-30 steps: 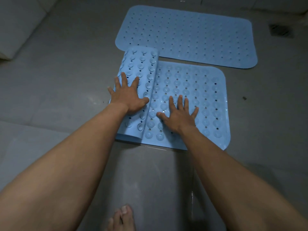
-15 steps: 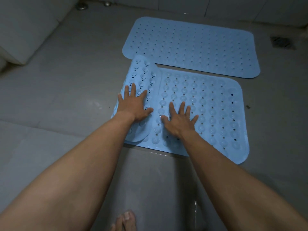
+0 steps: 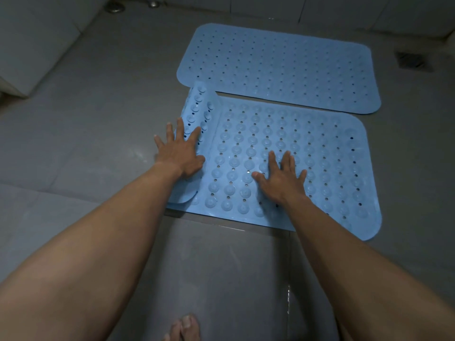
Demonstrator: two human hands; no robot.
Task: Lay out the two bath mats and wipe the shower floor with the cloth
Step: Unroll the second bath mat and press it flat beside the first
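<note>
On the grey shower floor (image 3: 98, 124), we look down at two blue mats lying close together, long edge beside long edge. The far mat (image 3: 283, 65) lies fully flat. The near mat (image 3: 320, 156) is flat except at its left end, where a curl (image 3: 199, 112) stands up and folds back to the right, suction cups showing. Our left hand (image 3: 181, 153) presses on that curl, fingers straight and spread. Our right hand (image 3: 283, 178) lies flat on the mat's middle, fingers also spread. Neither grip closes on anything: both are open palms pressing down.

We judge the step in hand to be flattening this curl. To do it well, the right hand should pin the flat part so the mat does not slide. The left should then sweep the curl outward and down until the cups meet the tile. Pressing from the middle outward should help seat them. The risk is the end springing back.

We see no bucket, basin or other container. A drain (image 3: 413, 60) sits at far right, just past the far mat's end. The cloth is not in view. A bare foot (image 3: 184, 328) shows at the bottom edge.
</note>
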